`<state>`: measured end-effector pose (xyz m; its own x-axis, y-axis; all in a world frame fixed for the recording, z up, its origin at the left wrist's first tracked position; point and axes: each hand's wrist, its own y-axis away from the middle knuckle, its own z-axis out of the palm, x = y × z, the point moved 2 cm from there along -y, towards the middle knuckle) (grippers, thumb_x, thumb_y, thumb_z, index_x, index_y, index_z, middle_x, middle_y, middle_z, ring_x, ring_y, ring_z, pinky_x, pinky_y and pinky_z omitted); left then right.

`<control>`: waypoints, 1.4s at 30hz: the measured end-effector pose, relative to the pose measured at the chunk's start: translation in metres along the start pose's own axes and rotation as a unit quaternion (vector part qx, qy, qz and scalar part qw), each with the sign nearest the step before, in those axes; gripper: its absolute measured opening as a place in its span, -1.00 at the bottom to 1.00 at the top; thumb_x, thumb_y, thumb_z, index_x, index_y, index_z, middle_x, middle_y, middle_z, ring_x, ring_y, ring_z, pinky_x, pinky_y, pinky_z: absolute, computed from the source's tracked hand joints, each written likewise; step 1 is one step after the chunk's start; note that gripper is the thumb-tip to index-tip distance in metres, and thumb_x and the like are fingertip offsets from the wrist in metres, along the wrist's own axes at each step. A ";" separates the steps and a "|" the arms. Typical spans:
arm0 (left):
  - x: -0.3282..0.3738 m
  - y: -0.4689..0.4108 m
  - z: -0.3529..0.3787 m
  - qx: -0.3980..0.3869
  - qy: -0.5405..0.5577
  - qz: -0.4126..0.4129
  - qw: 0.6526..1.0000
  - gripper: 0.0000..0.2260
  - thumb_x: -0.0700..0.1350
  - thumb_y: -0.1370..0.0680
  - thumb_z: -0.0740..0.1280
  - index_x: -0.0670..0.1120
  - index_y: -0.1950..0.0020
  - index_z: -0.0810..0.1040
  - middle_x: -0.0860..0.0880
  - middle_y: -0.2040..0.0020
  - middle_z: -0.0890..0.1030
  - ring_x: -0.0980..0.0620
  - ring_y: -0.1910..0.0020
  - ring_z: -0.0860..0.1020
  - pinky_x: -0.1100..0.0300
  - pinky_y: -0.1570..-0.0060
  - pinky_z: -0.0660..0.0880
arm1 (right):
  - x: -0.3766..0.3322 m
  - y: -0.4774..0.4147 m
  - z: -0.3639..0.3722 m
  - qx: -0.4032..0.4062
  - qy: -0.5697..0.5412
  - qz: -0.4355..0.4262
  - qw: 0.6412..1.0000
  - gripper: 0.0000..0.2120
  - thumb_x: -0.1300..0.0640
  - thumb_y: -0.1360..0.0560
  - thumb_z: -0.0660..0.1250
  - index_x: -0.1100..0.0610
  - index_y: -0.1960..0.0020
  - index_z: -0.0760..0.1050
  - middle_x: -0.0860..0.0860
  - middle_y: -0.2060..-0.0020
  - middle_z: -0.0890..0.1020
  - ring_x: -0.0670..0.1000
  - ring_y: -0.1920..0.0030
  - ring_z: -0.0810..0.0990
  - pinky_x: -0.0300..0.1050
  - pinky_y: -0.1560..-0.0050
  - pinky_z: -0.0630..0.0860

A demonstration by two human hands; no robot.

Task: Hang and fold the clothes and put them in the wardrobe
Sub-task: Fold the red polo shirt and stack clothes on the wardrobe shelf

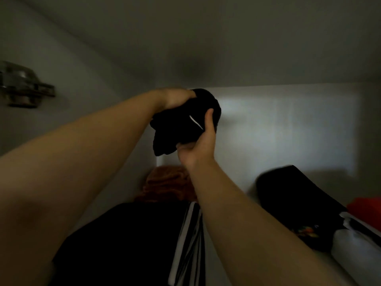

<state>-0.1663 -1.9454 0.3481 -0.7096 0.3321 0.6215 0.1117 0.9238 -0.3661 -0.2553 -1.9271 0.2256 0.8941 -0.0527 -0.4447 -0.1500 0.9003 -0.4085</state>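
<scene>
**Black bundle held up inside wardrobe, both hands**

Head view, dim light, some blur.

Garment [181,122]: black, bunched into a compact rounded lump rather than a flat fold. One thin white diagonal mark on its front face. A loose lobe of cloth hangs from the lower left side. Fabric type not resolvable in this light.

Position: raised in the air in front of the pale back wall [288,129] of the wardrobe, well above the stacked clothes.

Left hand [175,98]: closed over the top left of the garment, fingers buried in the cloth.

Right hand [198,145]: clamped on the lower right, thumb pressed against the front next to the white mark, palm under the bundle.

Below: orange cloth [167,184] at the back; black pile [127,240] with a black-and-white striped edge [189,240] in front of it. Right: black item [292,199], red piece [367,209], white roll [356,250]. Metal hinge [22,85] on left wall.
</scene>
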 end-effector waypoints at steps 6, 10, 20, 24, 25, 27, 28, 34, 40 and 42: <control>-0.068 -0.031 0.000 0.022 -0.211 0.020 0.977 -0.60 0.13 -0.63 0.19 0.05 -0.44 0.49 -0.07 -0.43 0.50 -0.08 -0.33 0.50 0.14 -0.37 0.35 | 0.068 -0.021 -0.021 0.067 -0.016 0.097 0.993 -0.47 -0.30 -0.49 0.37 0.02 -0.29 0.60 0.11 -0.17 0.68 0.14 -0.21 0.63 0.08 -0.38 0.47; -0.160 -0.033 0.059 -0.051 -0.322 -0.093 0.941 -0.45 0.23 -0.63 0.14 0.04 -0.58 0.29 -0.11 -0.60 0.25 -0.12 -0.54 0.26 0.04 -0.50 0.18 | 0.103 -0.019 -0.059 0.169 0.023 0.201 0.965 -0.52 -0.25 -0.62 0.18 0.08 -0.31 0.54 0.22 -0.21 0.62 0.24 -0.23 0.58 0.14 -0.42 0.40; -0.134 -0.029 0.044 -0.080 -0.193 -0.176 0.962 -0.60 0.10 -0.61 0.28 -0.12 -0.34 0.53 -0.17 -0.35 0.53 -0.08 -0.13 0.57 0.07 -0.22 0.48 | 0.056 -0.013 -0.081 0.142 0.385 0.346 0.844 -0.22 -0.44 -0.53 0.13 0.23 -0.36 0.43 0.21 -0.06 0.61 0.24 0.01 0.65 0.08 0.11 0.64; -0.087 -0.032 0.056 0.113 -0.282 -0.178 0.936 -0.37 0.26 -0.56 0.15 -0.10 -0.52 0.35 -0.20 -0.49 0.39 -0.27 -0.42 0.36 -0.19 -0.45 0.23 | -0.011 -0.007 -0.096 0.136 0.594 0.231 0.759 -0.28 -0.33 -0.63 0.00 0.31 -0.07 0.57 0.22 0.13 0.73 0.19 0.26 0.71 -0.02 0.26 0.67; -0.075 -0.032 0.066 0.118 -0.305 -0.162 0.931 -0.37 0.25 -0.58 0.13 -0.08 -0.54 0.31 -0.19 -0.51 0.35 -0.27 -0.46 0.30 -0.25 -0.48 0.15 | -0.032 -0.006 -0.099 0.146 0.651 0.175 0.724 -0.39 -0.23 -0.64 0.06 0.30 -0.08 0.57 0.22 0.08 0.72 0.20 0.21 0.70 -0.01 0.22 0.67; -0.053 -0.036 0.094 0.093 -0.322 -0.103 0.936 -0.43 0.18 -0.63 0.12 -0.08 -0.56 0.28 -0.17 -0.52 0.33 -0.24 -0.48 0.29 -0.23 -0.49 0.15 | -0.072 -0.005 -0.106 0.166 0.778 0.109 0.596 -0.62 -0.03 -0.59 0.21 0.29 -0.11 0.54 0.18 -0.07 0.66 0.21 0.04 0.67 -0.04 0.10 0.64; -0.041 -0.037 0.110 0.069 -0.305 -0.066 0.948 -0.47 0.13 -0.65 0.13 -0.09 -0.56 0.28 -0.17 -0.52 0.33 -0.22 -0.46 0.32 -0.18 -0.47 0.21 | -0.090 -0.003 -0.112 0.174 0.831 0.108 0.518 -0.71 0.04 -0.55 0.24 0.25 -0.08 0.52 0.17 -0.15 0.62 0.21 -0.07 0.64 -0.04 -0.01 0.60; 0.017 -0.032 0.234 -0.172 -0.312 0.093 0.930 -0.63 -0.15 -0.65 0.22 -0.23 -0.43 0.48 -0.21 -0.45 0.46 -0.16 -0.37 0.47 0.08 -0.35 0.41 | -0.176 0.013 -0.166 0.324 0.889 0.194 0.257 -0.48 0.04 -0.44 0.32 0.13 -0.38 0.42 0.17 -0.43 0.38 0.26 -0.39 0.39 0.17 -0.31 0.40; 0.026 -0.009 0.345 -0.283 -0.283 0.065 0.914 -0.57 -0.07 -0.58 0.30 -0.22 -0.42 0.47 -0.23 -0.36 0.51 -0.20 -0.29 0.52 0.04 -0.28 0.48 | -0.201 0.025 -0.221 0.241 0.877 0.326 0.259 -0.55 0.14 -0.72 0.11 0.28 -0.56 0.18 0.21 -0.53 0.28 0.17 -0.50 0.29 -0.06 -0.44 0.22; 0.021 -0.011 0.349 -0.289 -0.274 0.041 0.916 -0.60 -0.12 -0.61 0.25 -0.25 -0.41 0.48 -0.26 -0.36 0.50 -0.20 -0.29 0.52 0.02 -0.31 0.46 | -0.194 0.026 -0.224 0.213 0.867 0.349 0.286 -0.57 0.12 -0.72 0.11 0.24 -0.54 0.24 0.18 -0.48 0.35 0.15 -0.45 0.36 -0.08 -0.39 0.28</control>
<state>-0.4254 -2.0148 0.1231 -0.9078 0.4052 0.1086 0.4171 0.8992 0.1317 -0.5274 -1.9904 0.1222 -0.8989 0.4006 -0.1774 0.3576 0.9047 0.2315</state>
